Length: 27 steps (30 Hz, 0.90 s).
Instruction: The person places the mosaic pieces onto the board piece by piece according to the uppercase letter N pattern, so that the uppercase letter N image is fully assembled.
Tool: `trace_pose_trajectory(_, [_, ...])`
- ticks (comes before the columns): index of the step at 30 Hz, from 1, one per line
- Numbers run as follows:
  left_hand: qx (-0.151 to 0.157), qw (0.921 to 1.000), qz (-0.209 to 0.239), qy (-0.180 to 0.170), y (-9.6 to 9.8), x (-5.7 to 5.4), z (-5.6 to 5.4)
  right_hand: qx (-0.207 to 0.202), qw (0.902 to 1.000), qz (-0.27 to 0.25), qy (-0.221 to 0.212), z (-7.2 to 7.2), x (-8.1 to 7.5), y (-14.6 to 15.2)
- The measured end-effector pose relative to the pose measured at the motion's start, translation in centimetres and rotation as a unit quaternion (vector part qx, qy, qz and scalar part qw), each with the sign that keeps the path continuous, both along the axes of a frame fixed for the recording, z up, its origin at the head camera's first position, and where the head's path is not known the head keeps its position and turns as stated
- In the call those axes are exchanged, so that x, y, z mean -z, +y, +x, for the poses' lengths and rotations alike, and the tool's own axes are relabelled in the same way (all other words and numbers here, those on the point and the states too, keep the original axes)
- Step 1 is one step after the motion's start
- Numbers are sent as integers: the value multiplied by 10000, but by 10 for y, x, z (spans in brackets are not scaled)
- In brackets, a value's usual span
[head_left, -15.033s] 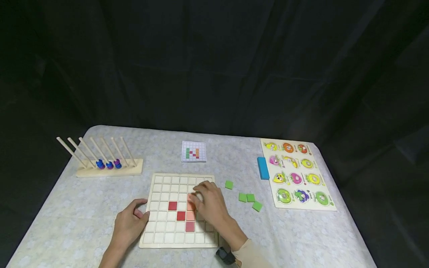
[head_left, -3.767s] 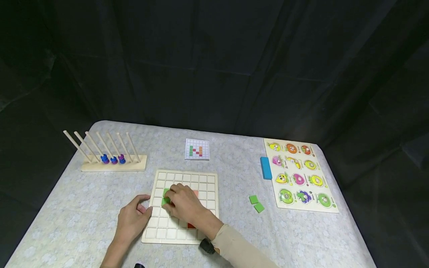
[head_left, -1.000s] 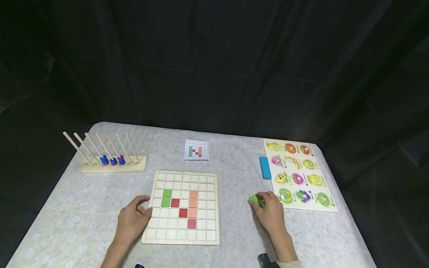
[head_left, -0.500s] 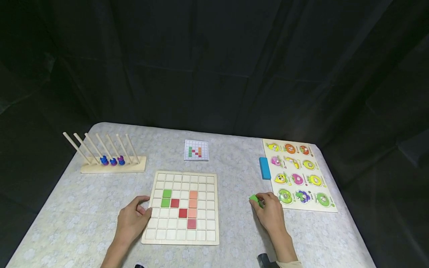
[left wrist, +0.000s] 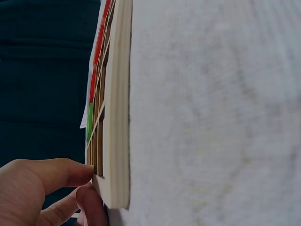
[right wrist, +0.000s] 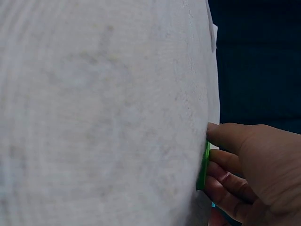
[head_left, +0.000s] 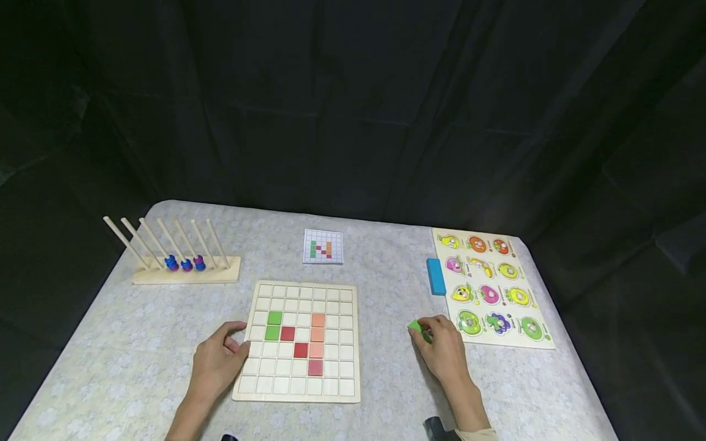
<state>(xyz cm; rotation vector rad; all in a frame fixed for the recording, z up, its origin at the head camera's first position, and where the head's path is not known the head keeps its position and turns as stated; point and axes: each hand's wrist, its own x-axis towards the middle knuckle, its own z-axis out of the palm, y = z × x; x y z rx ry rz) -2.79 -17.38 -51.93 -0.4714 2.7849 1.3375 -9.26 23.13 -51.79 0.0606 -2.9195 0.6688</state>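
Note:
A pale wooden grid board [head_left: 281,384] lies in front of me, with two green tiles [head_left: 274,318], several red tiles [head_left: 300,350] and a column of salmon tiles [head_left: 317,334] in its squares. At its left edge my left hand [head_left: 217,361] holds the rim between thumb and curled fingers, also seen in the left wrist view. Right of the board, my right hand [head_left: 444,349] has thumb and fingers curled at loose green tiles [head_left: 415,325] on the cloth. In the right wrist view a green tile [right wrist: 203,169] sits edge-on beneath the fingertips, partly hidden.
Behind the board lies a printed pattern card [head_left: 323,247]. A wooden peg stand [head_left: 187,277] with blue and purple beads is at the back left. A blue block [head_left: 436,277] and a fruit puzzle board [head_left: 491,288] lie to the right.
Two green tiles now sit in the board, where none showed earliest, and fewer lie loose. My right hand has gone from the board to the loose green tiles; the left stays.

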Motion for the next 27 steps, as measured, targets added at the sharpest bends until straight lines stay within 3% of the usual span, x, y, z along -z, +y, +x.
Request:
trace_pose_trajectory(14, [-18, 10000, 12, 34, 1, -1, 0, 159, 9999, 31, -21, -2, 0, -5])
trace_pose_trajectory(27, [-72, 9999, 101, 47, 1, 1, 0, -381, 9985, -333, -205, -6, -9, -35])
